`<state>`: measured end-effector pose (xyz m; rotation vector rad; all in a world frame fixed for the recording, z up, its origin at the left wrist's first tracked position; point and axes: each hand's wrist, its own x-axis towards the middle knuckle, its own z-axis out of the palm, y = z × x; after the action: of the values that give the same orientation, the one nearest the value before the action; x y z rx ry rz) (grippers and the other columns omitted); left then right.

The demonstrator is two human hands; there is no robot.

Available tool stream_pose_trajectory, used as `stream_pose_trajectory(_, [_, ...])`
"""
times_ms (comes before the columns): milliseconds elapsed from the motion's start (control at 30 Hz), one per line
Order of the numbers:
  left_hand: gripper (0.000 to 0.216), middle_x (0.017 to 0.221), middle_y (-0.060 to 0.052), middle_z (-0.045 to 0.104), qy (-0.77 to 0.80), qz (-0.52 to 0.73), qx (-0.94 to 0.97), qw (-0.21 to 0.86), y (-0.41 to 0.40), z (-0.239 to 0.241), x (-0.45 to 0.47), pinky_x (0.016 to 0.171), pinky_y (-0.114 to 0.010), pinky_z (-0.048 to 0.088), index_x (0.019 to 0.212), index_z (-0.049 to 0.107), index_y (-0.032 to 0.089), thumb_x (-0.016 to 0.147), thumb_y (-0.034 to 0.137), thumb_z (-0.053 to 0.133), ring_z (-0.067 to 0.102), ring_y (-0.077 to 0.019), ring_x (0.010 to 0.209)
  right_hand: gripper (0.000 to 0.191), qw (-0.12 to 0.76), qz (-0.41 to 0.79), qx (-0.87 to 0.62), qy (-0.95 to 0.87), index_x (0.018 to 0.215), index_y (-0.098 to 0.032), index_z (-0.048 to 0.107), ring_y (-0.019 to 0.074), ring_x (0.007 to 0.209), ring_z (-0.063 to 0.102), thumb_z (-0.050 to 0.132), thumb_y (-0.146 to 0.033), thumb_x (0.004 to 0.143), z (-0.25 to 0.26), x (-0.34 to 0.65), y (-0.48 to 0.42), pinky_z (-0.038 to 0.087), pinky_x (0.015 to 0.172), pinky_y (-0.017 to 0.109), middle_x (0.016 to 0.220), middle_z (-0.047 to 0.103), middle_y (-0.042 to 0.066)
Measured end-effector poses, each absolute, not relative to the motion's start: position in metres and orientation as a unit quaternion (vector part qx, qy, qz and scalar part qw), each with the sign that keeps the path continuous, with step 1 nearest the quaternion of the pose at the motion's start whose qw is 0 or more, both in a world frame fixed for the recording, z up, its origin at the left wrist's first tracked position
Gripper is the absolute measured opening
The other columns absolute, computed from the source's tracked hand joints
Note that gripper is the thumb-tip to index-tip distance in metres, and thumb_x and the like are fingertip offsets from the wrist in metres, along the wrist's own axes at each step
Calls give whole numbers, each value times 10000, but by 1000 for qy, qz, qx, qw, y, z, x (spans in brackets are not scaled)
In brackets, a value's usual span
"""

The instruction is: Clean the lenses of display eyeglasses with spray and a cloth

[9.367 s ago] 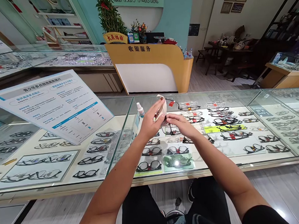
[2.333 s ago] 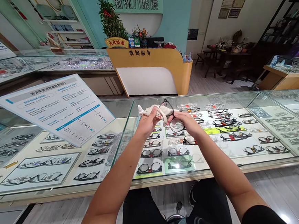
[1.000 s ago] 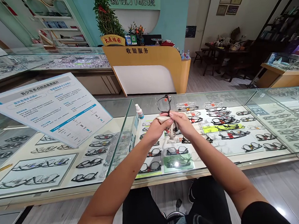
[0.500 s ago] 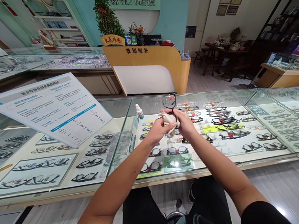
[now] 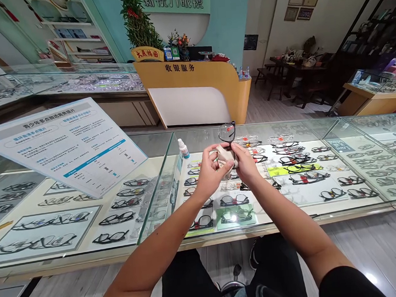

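Observation:
A pair of dark-framed glasses (image 5: 227, 132) is held up over the glass counter, one lens standing clear above my hands. My right hand (image 5: 245, 164) is closed on the frame from the right. Bunched against the lower part of the glasses is a pale cleaning cloth (image 5: 224, 154), pinched in the fingers of my left hand (image 5: 210, 169). Cloth and fingers hide the other lens. Just left of my hands, a small white spray bottle (image 5: 183, 148) with a blue label stands on the counter.
The glass display counter (image 5: 279, 217) holds many rows of glasses under its top. A printed sheet (image 5: 64, 150) lies at the left. Across the aisle stands a wooden cashier desk (image 5: 192, 75). My legs and a stool base are below the counter's front edge.
My left hand has shifted and turned slightly, its fingers now curled higher around the cloth. The glasses have tilted and moved a little to the right. The view has panned slightly.

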<state>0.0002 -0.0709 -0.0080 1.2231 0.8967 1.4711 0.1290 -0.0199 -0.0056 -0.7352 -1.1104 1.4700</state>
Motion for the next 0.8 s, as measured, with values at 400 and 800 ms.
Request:
stream_pose_trajectory(400, [589, 870, -14, 731, 401, 553, 515, 518, -66, -6, -3, 694, -250, 500, 1098, 722, 165, 694, 469, 1024, 616, -143, 750, 357, 565, 592, -291, -495, 900, -225, 819, 235, 1176, 656, 712, -565, 914, -1, 132, -24, 552, 1017, 324, 1267, 686, 78])
stream_pose_trajectory(800, [598, 654, 65, 568, 401, 540, 517, 529, -63, -11, -1, 547, -241, 332, 941, 631, 184, 691, 581, 1002, 431, -91, 567, 437, 551, 649, -286, -440, 971, -245, 884, 176, 821, 595, 851, -649, 807, -6, 128, -26, 477, 730, 285, 965, 730, 25])
